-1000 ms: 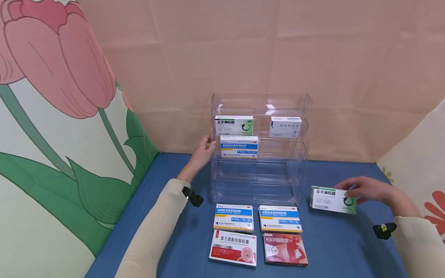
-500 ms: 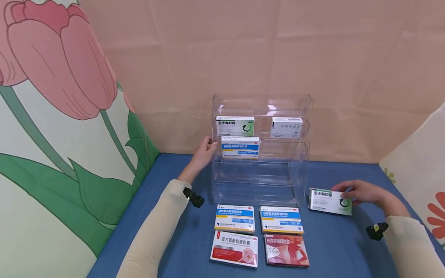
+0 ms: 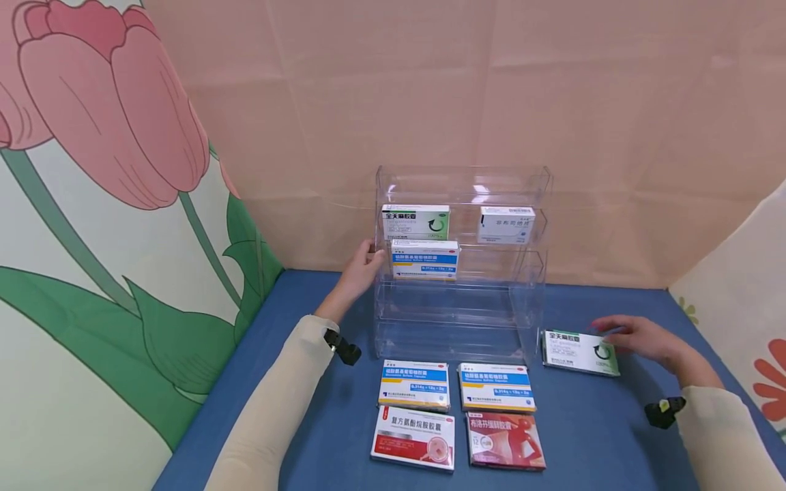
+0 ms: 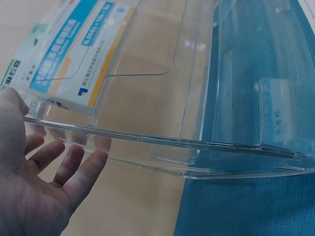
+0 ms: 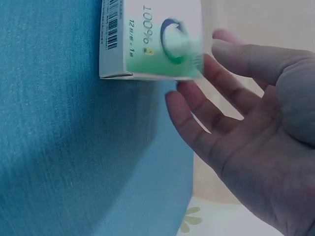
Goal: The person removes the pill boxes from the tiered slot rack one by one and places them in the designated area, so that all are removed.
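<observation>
A clear plastic tiered display rack stands on the table. My left hand holds its left side; in the left wrist view the thumb lies over the edge, with the fingers outside the wall. To the right of the rack, a white-and-green capsule box lies on the table. My right hand hovers at that box's right end. In the right wrist view its thumb stands off the box and the fingers are loosely spread; whether a fingertip still touches the corner I cannot tell.
The rack carries a white-and-green box, a white box and a blue-and-white box. In front lie two blue-and-white boxes, a red-and-white box and a red box. A pink backdrop hangs behind.
The white-and-green box has come down and slightly left, from tilted in my right hand to lying flat. The right fingers have loosened from it. My left hand stays on the rack.
</observation>
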`<state>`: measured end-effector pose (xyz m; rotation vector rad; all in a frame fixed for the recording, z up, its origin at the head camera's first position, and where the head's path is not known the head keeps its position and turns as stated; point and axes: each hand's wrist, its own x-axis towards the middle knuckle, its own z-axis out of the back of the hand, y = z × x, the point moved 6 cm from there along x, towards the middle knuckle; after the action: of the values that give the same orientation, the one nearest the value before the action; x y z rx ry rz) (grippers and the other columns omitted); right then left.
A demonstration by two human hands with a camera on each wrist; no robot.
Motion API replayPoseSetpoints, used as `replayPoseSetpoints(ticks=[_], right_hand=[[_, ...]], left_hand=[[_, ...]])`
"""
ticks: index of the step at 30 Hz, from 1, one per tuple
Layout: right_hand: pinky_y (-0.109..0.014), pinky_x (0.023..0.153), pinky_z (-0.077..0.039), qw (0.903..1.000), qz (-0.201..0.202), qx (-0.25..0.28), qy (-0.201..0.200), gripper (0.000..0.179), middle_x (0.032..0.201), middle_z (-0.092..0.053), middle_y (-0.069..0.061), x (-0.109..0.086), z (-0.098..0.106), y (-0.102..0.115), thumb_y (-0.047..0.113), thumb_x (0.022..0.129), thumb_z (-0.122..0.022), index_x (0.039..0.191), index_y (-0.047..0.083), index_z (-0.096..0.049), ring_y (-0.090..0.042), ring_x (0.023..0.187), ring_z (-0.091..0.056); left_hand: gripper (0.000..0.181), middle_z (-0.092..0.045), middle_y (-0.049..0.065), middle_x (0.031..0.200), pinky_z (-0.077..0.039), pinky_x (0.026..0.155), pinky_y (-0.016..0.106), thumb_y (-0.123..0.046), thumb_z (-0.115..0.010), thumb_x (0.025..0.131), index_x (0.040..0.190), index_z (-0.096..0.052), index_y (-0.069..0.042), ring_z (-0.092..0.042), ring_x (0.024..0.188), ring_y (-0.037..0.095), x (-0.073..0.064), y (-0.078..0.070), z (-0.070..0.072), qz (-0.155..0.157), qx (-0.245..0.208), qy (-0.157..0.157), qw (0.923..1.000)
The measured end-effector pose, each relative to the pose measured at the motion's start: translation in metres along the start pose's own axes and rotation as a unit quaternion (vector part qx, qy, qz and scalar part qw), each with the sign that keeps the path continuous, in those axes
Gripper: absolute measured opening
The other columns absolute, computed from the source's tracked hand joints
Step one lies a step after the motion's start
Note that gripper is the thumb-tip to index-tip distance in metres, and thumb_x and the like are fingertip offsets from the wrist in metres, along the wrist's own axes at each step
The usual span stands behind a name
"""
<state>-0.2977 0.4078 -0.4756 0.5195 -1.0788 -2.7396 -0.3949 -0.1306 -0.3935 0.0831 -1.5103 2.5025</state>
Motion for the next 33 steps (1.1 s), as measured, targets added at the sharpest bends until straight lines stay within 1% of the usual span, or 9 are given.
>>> replayPoseSetpoints(ticks=[4, 9, 18, 19, 21, 22, 25, 26, 33], right_hand=[[-0.055, 0.092, -0.051, 0.9988, 0.011, -0.026, -0.039, 0.047, 0.141, -0.051, -0.032, -0.005, 0.006, 0.008, 0.025, 0.106, -0.053, 0.143, -0.004, -0.05, -0.045, 0.122, -0.054], [-0.065, 0.095, -0.045, 0.9971, 0.016, -0.03, -0.068, 0.054, 0.142, -0.051, -0.031, -0.008, 0.01, 0.024, 0.035, 0.107, -0.051, 0.147, -0.001, -0.047, -0.047, 0.125, -0.051], [-0.068, 0.098, -0.042, 0.989, 0.051, -0.039, -0.133, 0.058, 0.142, -0.052, -0.028, -0.02, 0.016, 0.078, 0.044, 0.106, -0.049, 0.148, 0.004, -0.046, -0.048, 0.127, -0.049], [-0.064, 0.097, -0.046, 0.9869, 0.06, -0.046, -0.142, 0.057, 0.141, -0.053, -0.027, -0.021, 0.017, 0.085, 0.043, 0.105, -0.051, 0.148, 0.005, -0.047, -0.047, 0.126, -0.05], [-0.043, 0.096, -0.054, 0.9815, 0.082, -0.059, -0.163, 0.054, 0.138, -0.056, -0.026, -0.025, 0.018, 0.101, 0.039, 0.104, -0.055, 0.146, 0.005, -0.049, -0.046, 0.124, -0.053], [-0.031, 0.092, -0.054, 0.9782, 0.094, -0.064, -0.174, 0.052, 0.137, -0.057, -0.025, -0.026, 0.018, 0.109, 0.037, 0.103, -0.057, 0.145, 0.005, -0.051, -0.045, 0.122, -0.054], [-0.005, 0.08, -0.041, 0.9679, 0.128, -0.077, -0.202, 0.049, 0.133, -0.06, -0.022, -0.03, 0.018, 0.129, 0.031, 0.101, -0.062, 0.143, 0.006, -0.054, -0.041, 0.116, -0.058], [-0.001, 0.079, -0.036, 0.9651, 0.138, -0.077, -0.209, 0.047, 0.132, -0.061, -0.022, -0.031, 0.017, 0.136, 0.029, 0.101, -0.063, 0.142, 0.006, -0.055, -0.039, 0.115, -0.058], [0.0, 0.081, -0.035, 0.9551, 0.182, -0.073, -0.222, 0.047, 0.132, -0.061, -0.023, -0.034, 0.011, 0.172, 0.023, 0.099, -0.066, 0.141, 0.004, -0.055, -0.039, 0.112, -0.06]], left_hand=[[0.046, -0.054, 0.016, 0.133, -0.05, 0.079, 0.043, -0.036, -0.046, 0.106, 0.145, -0.041, -0.011, -0.056, 0.11, 0.031, 0.0, 0.001, 0.0, 0.0, -0.007, 0.002, 1.0], [0.045, -0.055, 0.016, 0.131, -0.05, 0.074, 0.039, -0.036, -0.045, 0.106, 0.143, -0.042, -0.011, -0.057, 0.103, 0.03, 0.001, 0.002, 0.0, 0.0, -0.007, -0.001, 1.0], [0.047, -0.054, 0.018, 0.133, -0.051, 0.078, 0.043, -0.036, -0.045, 0.106, 0.144, -0.043, -0.009, -0.058, 0.109, 0.033, 0.002, 0.001, 0.0, -0.004, -0.001, -0.007, 1.0], [0.047, -0.054, 0.018, 0.132, -0.051, 0.078, 0.043, -0.035, -0.045, 0.106, 0.144, -0.042, -0.009, -0.057, 0.109, 0.033, 0.002, 0.002, 0.0, -0.005, -0.001, -0.008, 1.0], [0.046, -0.054, 0.018, 0.131, -0.05, 0.077, 0.042, -0.034, -0.046, 0.106, 0.144, -0.043, -0.008, -0.057, 0.108, 0.032, 0.002, 0.002, 0.0, -0.01, -0.001, -0.01, 0.9999], [0.046, -0.054, 0.019, 0.13, -0.05, 0.076, 0.041, -0.034, -0.046, 0.106, 0.143, -0.043, -0.007, -0.057, 0.106, 0.032, 0.002, 0.002, 0.0, -0.013, -0.003, -0.01, 0.9999], [0.046, -0.054, 0.018, 0.127, -0.049, 0.072, 0.037, -0.034, -0.046, 0.106, 0.143, -0.043, -0.007, -0.057, 0.1, 0.03, 0.002, 0.002, 0.0, -0.013, -0.008, -0.008, 0.9998], [0.046, -0.055, 0.018, 0.127, -0.049, 0.071, 0.036, -0.034, -0.046, 0.105, 0.143, -0.043, -0.007, -0.057, 0.099, 0.029, 0.001, 0.002, 0.0, -0.014, -0.008, -0.008, 0.9998], [0.047, -0.056, 0.017, 0.127, -0.05, 0.071, 0.036, -0.036, -0.045, 0.106, 0.144, -0.042, -0.008, -0.058, 0.1, 0.029, 0.001, 0.002, -0.001, -0.008, -0.011, -0.007, 0.9999]])
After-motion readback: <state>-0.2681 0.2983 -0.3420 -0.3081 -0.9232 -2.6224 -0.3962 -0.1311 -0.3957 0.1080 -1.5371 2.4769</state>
